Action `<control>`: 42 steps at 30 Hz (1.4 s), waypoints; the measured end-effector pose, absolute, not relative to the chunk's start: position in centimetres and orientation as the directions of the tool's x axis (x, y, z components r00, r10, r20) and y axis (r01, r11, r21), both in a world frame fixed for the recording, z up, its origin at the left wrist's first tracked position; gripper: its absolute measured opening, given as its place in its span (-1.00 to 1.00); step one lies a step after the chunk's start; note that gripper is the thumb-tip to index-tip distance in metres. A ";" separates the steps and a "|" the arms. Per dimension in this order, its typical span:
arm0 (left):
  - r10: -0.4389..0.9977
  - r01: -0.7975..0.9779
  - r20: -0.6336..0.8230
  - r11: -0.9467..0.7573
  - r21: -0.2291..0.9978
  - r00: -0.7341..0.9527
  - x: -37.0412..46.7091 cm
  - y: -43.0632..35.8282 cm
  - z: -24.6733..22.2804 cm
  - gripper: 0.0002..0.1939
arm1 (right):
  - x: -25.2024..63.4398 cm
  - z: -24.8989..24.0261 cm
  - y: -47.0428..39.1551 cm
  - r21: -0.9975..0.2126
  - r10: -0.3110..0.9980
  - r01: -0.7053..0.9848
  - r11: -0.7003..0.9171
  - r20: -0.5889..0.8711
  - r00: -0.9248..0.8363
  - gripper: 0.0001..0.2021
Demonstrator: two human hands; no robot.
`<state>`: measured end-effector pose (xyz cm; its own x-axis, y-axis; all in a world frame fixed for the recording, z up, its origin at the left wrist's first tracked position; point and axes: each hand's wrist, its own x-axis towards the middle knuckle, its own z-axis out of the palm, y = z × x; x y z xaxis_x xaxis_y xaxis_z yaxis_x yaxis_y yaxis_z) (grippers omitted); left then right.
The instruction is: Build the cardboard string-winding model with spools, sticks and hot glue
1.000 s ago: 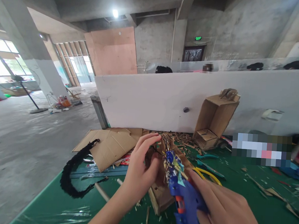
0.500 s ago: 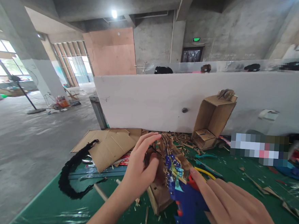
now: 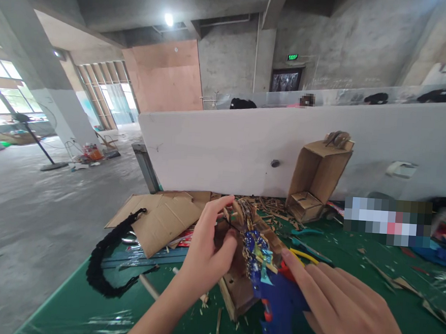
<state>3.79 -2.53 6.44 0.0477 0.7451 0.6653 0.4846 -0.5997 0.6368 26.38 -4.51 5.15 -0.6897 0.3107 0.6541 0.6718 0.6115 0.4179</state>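
Observation:
In the middle of the table lies a brown cardboard model [image 3: 239, 295], long and box-like, with round cardboard discs [image 3: 239, 209] at its far end. My left hand [image 3: 211, 247] curls around that far end, index fingertip at the discs and thumb lower down. A black cord runs between its fingers. In my right hand [image 3: 345, 305] is a blue glue gun [image 3: 280, 306] with red parts, its nozzle end pointing away over the model. Blue and yellow scraps and brown strands cover its front. My index finger stretches along its side; my other fingers partly hide behind it.
A taller cardboard model [image 3: 314, 176] stands by the white partition [image 3: 224, 152]. Flat cardboard [image 3: 173, 222], a black braided band [image 3: 104, 260] and a rod [image 3: 149, 286] lie left. Pliers [image 3: 311, 249] and scraps lie right on the green table [image 3: 68, 309].
The round discs at the far end of the cardboard model have come into clearer view beside my left fingertips. My right hand and the glue gun have barely moved.

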 end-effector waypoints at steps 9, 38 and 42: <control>0.706 0.528 0.702 -0.632 0.568 0.090 3.7 -2.5 6.8 -0.40 | 26.3 5.9 -4.2 0.432 0.282 0.659 0.616 0.660 -0.696 -0.65; 0.762 0.540 0.638 -0.583 0.607 0.107 3.4 -2.3 6.6 -0.39 | 24.3 3.2 -3.9 -0.774 0.881 0.426 0.469 0.443 -0.166 -0.72; 0.778 0.550 0.619 -0.564 0.616 0.105 3.4 -2.3 6.6 -0.39 | 23.7 3.6 -4.7 -0.894 0.969 0.377 0.243 0.239 -0.059 -0.73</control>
